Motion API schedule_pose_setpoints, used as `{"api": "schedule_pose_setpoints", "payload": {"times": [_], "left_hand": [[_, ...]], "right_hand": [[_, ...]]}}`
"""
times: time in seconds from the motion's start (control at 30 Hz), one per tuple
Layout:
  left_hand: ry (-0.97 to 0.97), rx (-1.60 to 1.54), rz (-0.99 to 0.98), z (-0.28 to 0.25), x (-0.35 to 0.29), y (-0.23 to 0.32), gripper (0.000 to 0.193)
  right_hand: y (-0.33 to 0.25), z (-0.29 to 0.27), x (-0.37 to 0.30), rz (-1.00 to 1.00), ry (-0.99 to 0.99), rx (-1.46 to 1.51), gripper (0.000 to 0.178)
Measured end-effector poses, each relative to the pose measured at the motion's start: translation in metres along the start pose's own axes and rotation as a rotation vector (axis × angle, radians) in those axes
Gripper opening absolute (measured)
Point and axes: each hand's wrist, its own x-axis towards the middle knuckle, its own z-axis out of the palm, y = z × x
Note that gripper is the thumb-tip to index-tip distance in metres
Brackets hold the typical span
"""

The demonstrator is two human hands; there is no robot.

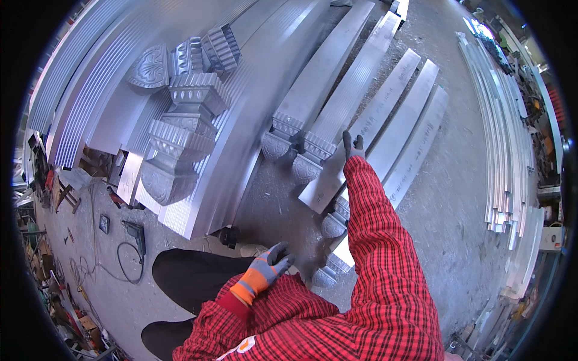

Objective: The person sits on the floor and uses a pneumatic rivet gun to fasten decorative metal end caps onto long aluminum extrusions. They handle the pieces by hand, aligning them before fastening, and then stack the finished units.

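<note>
My right hand [354, 146], in a dark grey glove, reaches out over a long flat silver metal panel [385, 102]. Its thumb and fingers point away from me and stand apart; I cannot tell whether they touch the panel. Close to my lap, my left hand [269, 269] wears a grey and orange glove. Its fingers are loosely bent with a gap between them, holding nothing I can see. Left of my right hand lies a ribbed metal pilaster [355, 66] whose moulded capital [318, 146] faces me. Another moulded capital [285, 125] ends the pilaster beside it.
Several ornate metal capitals [180, 141] are heaped on stacked ribbed panels [220, 156] at left. A corded power drill [135, 236] lies on the concrete floor [445, 240] at lower left. Long metal strips [497, 138] lie along the right. More panels [421, 144] rest right of my arm.
</note>
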Motion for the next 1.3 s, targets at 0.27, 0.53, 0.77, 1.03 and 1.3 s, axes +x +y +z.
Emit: {"api": "schedule_pose_setpoints", "payload": {"times": [0.27,0.53,0.77,1.03,1.3], "left_hand": [[-0.096,-0.034,-0.059,0.005,0.017,0.020,0.054],[-0.097,-0.084,-0.099,-0.005,0.022,0.034,0.054],[-0.105,-0.196,-0.101,0.000,0.026,0.045,0.051],[-0.203,-0.024,-0.094,0.017,0.028,0.056,0.056],[0.364,0.611,0.552,0.018,0.146,0.118,0.075]], "right_hand": [[-0.036,0.029,0.088,0.102,-0.083,0.414,0.120],[-0.051,0.032,0.105,0.000,-0.137,0.428,0.095],[-0.048,0.026,0.118,0.051,-0.115,0.548,0.094],[-0.035,0.030,0.130,0.086,-0.044,0.694,0.092],[-0.022,0.006,0.143,0.121,-0.155,0.910,0.091]]}}
